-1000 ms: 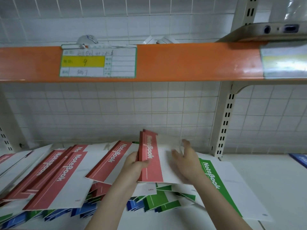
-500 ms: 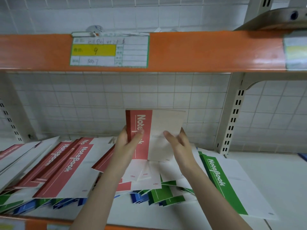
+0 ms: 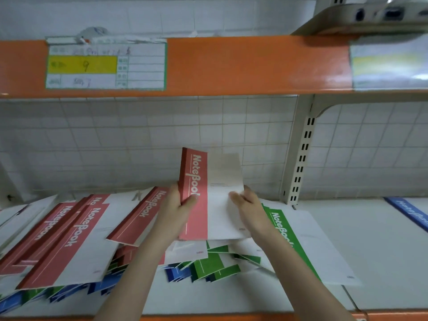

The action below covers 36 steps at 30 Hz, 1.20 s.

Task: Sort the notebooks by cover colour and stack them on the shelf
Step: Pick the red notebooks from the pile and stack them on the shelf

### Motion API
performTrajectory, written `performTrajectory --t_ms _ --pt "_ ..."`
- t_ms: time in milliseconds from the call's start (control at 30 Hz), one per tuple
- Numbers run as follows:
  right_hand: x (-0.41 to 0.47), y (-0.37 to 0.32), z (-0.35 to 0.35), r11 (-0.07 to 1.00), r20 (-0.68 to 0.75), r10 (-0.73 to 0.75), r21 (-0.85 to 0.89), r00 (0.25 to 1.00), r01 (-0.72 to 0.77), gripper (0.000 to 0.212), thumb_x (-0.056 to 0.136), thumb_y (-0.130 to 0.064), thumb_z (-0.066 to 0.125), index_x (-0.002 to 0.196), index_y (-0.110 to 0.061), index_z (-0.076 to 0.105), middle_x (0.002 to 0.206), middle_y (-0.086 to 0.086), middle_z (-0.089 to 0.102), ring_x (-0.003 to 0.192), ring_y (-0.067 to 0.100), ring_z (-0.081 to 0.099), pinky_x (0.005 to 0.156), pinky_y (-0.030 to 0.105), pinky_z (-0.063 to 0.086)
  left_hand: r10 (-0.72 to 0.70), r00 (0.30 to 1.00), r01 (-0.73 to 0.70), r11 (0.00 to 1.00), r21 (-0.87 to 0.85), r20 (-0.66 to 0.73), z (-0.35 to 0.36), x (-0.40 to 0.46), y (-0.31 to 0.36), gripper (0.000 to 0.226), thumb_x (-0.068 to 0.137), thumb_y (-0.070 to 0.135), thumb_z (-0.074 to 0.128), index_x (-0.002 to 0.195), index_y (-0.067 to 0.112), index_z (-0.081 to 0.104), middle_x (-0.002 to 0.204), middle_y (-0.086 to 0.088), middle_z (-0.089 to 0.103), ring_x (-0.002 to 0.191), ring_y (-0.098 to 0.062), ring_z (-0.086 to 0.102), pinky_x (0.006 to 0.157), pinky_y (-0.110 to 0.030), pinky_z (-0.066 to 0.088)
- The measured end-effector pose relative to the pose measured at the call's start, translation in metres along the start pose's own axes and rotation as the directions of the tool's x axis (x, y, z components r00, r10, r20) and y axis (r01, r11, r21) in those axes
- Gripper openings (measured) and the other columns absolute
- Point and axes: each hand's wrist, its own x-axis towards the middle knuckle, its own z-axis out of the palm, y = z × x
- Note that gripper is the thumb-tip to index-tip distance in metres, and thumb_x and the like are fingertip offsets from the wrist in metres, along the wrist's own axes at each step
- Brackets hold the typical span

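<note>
Since half a second ago the red notebook (image 3: 196, 195) has dropped lower, its bottom edge now on the pile (image 3: 208, 262). Left hand (image 3: 178, 205) grips its spine, thumb across the cover. Right hand (image 3: 249, 205) holds its right edge; fingers blurred. Left of it, more red notebooks (image 3: 69, 239); right, a green one (image 3: 301, 242). Label (image 3: 105, 66) writing illegible. Blue notebook (image 3: 407, 210) cut off, far right.
</note>
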Motion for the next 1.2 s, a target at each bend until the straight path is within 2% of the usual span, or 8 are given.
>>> performTrajectory --t_ms 167,233,333,467,733,833,1033,1200 --pt "-0.006 0.008 -0.039 0.981 -0.087 0.196 0.011 0.977 -0.196 0.008 0.097 -0.027 0.045 0.093 -0.021 0.049 0.082 -0.002 0.051 0.070 0.012 0.049 0.055 0.023 0.036 -0.208 0.973 0.219 0.970 -0.109 0.103 0.041 0.004 0.011 0.018 0.100 0.040 0.039 0.099 0.029 0.053 0.093 0.000 0.068 0.079 -0.016 0.068 0.061 -0.027 0.050" --pt "-0.011 0.013 -0.060 0.974 -0.117 0.225 0.032 0.967 -0.222 0.010 0.097 -0.025 0.043 0.092 -0.018 0.047 0.083 0.000 0.049 0.069 0.014 0.048 0.053 0.023 0.034 -0.220 0.964 0.238 0.965 -0.109 0.151 0.063 0.005 0.014 0.018 0.100 0.038 0.042 0.090 0.032 0.055 0.087 0.001 0.070 0.075 -0.016 0.070 0.066 -0.031 0.054" --pt "-0.022 0.017 -0.092 0.964 -0.180 0.264 0.055 0.948 -0.258 0.011 0.099 -0.024 0.040 0.105 -0.017 0.046 0.094 0.003 0.049 0.076 0.016 0.049 0.056 0.024 0.037 -0.224 0.955 0.253 0.958 -0.135 0.195 0.095 0.004 0.022 0.018 0.100 0.034 0.042 0.091 0.030 0.057 0.075 0.006 0.070 0.059 -0.007 0.069 0.051 -0.019 0.050" --pt "-0.038 0.025 -0.142 0.950 -0.283 0.310 0.069 0.907 -0.303 0.014 0.098 -0.023 0.040 0.102 -0.012 0.048 0.095 0.007 0.049 0.078 0.021 0.048 0.056 0.024 0.038 -0.258 0.910 0.318 0.937 -0.146 0.323 0.148 -0.001 0.040 0.014 0.101 0.034 0.040 0.092 0.032 0.050 0.086 0.001 0.068 0.071 -0.015 0.068 0.055 -0.024 0.048" --pt "-0.088 0.044 -0.254 0.922 -0.497 0.372 0.100 0.784 -0.374 0.011 0.099 -0.028 0.040 0.088 -0.025 0.039 0.086 -0.004 0.048 0.076 0.013 0.049 0.061 0.026 0.042 -0.197 0.829 0.297 0.948 -0.114 0.523 0.268 -0.026 0.081 0.013 0.101 0.035 0.040 0.108 0.033 0.051 0.095 0.003 0.068 0.081 -0.016 0.068 0.061 -0.028 0.051" --pt "-0.108 0.053 -0.298 0.916 -0.565 0.379 0.118 0.733 -0.383 0.014 0.097 -0.022 0.041 0.084 -0.017 0.043 0.079 0.002 0.047 0.068 0.016 0.047 0.054 0.024 0.036 -0.181 0.779 0.302 0.947 -0.107 0.600 0.313 -0.040 0.100 0.023 0.100 0.032 0.042 0.116 0.021 0.054 0.099 -0.003 0.069 0.084 -0.020 0.068 0.066 -0.030 0.053" --pt "-0.154 0.070 -0.390 0.901 -0.672 0.418 0.220 0.611 -0.375 0.020 0.096 -0.017 0.044 0.076 -0.019 0.040 0.074 -0.002 0.042 0.063 0.011 0.042 0.054 0.024 0.035 -0.115 0.677 0.271 0.957 -0.101 0.727 0.410 -0.072 0.141 0.021 0.099 0.033 0.044 0.109 0.019 0.056 0.093 0.002 0.069 0.075 -0.011 0.069 0.053 -0.022 0.050" --pt "-0.191 0.087 -0.470 0.913 -0.785 0.382 0.240 0.487 -0.329 0.012 0.093 -0.005 0.044 0.086 -0.014 0.040 0.076 0.006 0.035 0.066 0.015 0.034 0.048 0.025 0.027 -0.076 0.594 0.271 0.956 -0.110 0.801 0.497 -0.105 0.176 0.017 0.099 0.025 0.044 0.110 0.017 0.053 0.098 -0.005 0.067 0.083 -0.019 0.067 0.064 -0.029 0.051"
